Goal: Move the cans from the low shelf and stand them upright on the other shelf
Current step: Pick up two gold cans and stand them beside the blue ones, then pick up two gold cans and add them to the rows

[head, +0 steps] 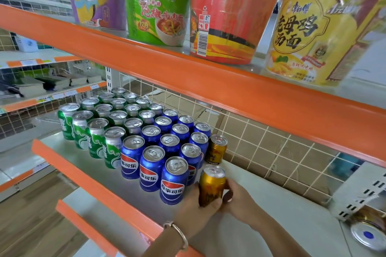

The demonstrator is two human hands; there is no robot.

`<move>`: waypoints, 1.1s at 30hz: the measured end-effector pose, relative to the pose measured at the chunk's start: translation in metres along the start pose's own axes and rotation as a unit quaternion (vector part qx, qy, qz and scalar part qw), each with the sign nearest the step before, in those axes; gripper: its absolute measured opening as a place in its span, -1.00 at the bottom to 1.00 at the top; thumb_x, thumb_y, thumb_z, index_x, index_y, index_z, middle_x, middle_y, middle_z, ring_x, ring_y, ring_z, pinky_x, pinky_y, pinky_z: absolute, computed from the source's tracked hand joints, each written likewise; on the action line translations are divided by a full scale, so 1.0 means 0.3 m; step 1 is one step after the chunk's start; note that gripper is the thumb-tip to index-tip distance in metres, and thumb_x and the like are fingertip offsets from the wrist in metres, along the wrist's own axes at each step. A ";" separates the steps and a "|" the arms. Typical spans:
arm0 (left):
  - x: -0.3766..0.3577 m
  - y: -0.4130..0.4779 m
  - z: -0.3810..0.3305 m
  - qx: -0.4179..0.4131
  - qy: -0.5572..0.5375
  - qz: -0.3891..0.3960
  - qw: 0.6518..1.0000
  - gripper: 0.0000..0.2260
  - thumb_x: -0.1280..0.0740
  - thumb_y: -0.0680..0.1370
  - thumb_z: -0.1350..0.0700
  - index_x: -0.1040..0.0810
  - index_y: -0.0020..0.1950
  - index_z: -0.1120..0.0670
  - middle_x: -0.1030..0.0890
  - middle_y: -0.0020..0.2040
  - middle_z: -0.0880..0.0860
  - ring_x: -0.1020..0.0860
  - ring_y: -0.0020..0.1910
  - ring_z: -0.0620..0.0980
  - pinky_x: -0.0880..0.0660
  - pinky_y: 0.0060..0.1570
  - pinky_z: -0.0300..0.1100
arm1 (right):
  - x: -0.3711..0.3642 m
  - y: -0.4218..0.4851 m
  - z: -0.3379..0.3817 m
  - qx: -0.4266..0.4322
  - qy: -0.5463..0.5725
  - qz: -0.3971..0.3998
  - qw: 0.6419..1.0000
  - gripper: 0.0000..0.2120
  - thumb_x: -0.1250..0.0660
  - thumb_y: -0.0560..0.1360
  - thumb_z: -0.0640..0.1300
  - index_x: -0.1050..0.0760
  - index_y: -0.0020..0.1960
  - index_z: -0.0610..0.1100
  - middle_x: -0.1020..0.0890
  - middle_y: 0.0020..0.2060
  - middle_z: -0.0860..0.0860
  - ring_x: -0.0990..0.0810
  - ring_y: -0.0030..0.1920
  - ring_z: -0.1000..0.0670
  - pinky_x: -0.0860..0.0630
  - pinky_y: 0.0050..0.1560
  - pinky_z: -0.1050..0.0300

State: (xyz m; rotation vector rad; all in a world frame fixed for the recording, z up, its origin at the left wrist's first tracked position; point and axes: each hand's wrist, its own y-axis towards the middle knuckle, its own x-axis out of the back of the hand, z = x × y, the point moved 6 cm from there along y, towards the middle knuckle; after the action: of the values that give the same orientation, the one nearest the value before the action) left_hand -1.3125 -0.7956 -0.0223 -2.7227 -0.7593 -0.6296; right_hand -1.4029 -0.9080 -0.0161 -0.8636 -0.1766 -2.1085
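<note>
A gold can [211,186] stands upright on the grey middle shelf [277,206], just right of the front blue can. My left hand [193,208], with a bracelet at the wrist, wraps the can's lower front. From behind and to the right, my right hand [238,197] curls its fingers round the same can. A second gold can [217,149] stands upright further back, next to the blue cans. Another gold can [366,229] lies on its side at the bottom right, lower down, its base facing me.
Several blue cans [173,181] and green cans [95,137] stand in rows on the shelf's left half. A wire grid [271,142] backs the shelf. Instant noodle tubs [225,12] sit on the orange-edged shelf above. An orange lip [94,179] runs along the front.
</note>
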 end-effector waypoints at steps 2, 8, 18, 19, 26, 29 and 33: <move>-0.021 -0.011 0.011 0.002 0.025 0.030 0.999 -0.31 -0.32 0.47 -0.17 -0.11 0.50 -0.01 -0.34 0.40 -0.04 -0.37 0.34 -0.08 -0.38 0.31 -0.24 | 0.000 0.020 0.000 -0.011 0.001 -0.040 0.999 -0.37 -0.50 0.38 -0.15 -0.30 0.36 0.01 -0.51 0.19 0.07 -0.54 -0.16 0.09 -0.48 -0.19 0.31; -0.038 -0.035 0.073 0.057 -0.048 0.068 0.995 -0.23 -0.36 0.48 -0.01 0.04 0.53 -0.04 -0.16 0.52 -0.01 -0.21 0.48 -0.02 -0.28 0.42 -0.10 | 0.012 0.117 0.000 -0.029 0.029 -0.133 0.990 -0.31 -0.49 0.36 -0.23 -0.30 0.41 -0.05 -0.52 0.30 -0.05 -0.54 0.20 -0.09 -0.47 0.24 0.02; -0.023 -0.047 0.076 0.034 -0.044 0.089 0.995 -0.42 -0.30 0.54 0.14 -0.12 0.50 -0.01 -0.28 0.45 -0.01 -0.35 0.39 -0.03 -0.38 0.30 -0.25 | 0.023 0.171 0.010 -0.065 0.009 -0.164 0.984 -0.34 -0.43 0.39 -0.23 -0.27 0.44 -0.09 -0.50 0.31 -0.07 -0.51 0.25 -0.14 -0.43 0.25 0.03; -0.031 -0.053 0.068 0.033 -0.053 0.098 0.993 -0.43 -0.31 0.54 0.12 -0.14 0.49 -0.01 -0.30 0.44 -0.02 -0.36 0.38 -0.04 -0.38 0.29 -0.26 | 0.027 0.156 0.009 -0.066 0.015 -0.184 0.981 -0.33 -0.46 0.37 -0.17 -0.29 0.42 -0.09 -0.51 0.29 -0.06 -0.49 0.27 -0.13 -0.44 0.27 0.01; -0.131 0.003 -0.046 0.019 -0.103 0.168 0.980 -0.62 -0.33 0.53 0.11 -0.36 0.33 0.09 -0.49 0.11 -0.02 -0.49 0.18 -0.03 -0.43 0.23 -0.18 | 0.133 -0.075 -0.105 -0.108 0.082 -0.259 0.956 -0.27 -0.43 0.43 -0.21 -0.16 0.50 -0.10 -0.24 0.40 -0.08 -0.47 0.10 0.03 -0.46 -0.10 0.29; -0.237 0.012 -0.175 -0.024 -0.086 0.194 0.977 -0.49 -0.40 0.47 0.00 -0.34 0.36 0.07 -0.47 0.18 0.01 -0.49 0.18 -0.01 -0.47 0.15 -0.14 | 0.223 -0.249 -0.173 -0.128 0.102 -0.295 0.942 -0.28 -0.44 0.45 -0.11 -0.16 0.50 -0.08 -0.23 0.41 -0.06 -0.43 0.12 0.06 -0.44 0.03 0.25; -0.451 -0.078 -0.344 -0.072 -0.066 0.260 0.961 -0.40 -0.42 0.44 -0.04 -0.30 0.41 0.09 -0.45 0.30 0.11 -0.51 0.20 0.02 -0.50 0.13 -0.11 | 0.336 -0.523 -0.271 -0.164 0.131 -0.329 0.921 -0.28 -0.43 0.46 -0.03 -0.16 0.50 -0.03 -0.20 0.43 -0.03 -0.39 0.17 0.07 -0.43 0.12 0.19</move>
State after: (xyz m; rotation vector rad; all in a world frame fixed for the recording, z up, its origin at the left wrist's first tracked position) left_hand -1.4643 -0.8698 0.0078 -2.9361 0.0016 -0.3939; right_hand -1.6043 -0.9049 0.0129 -0.7608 0.0422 -2.9268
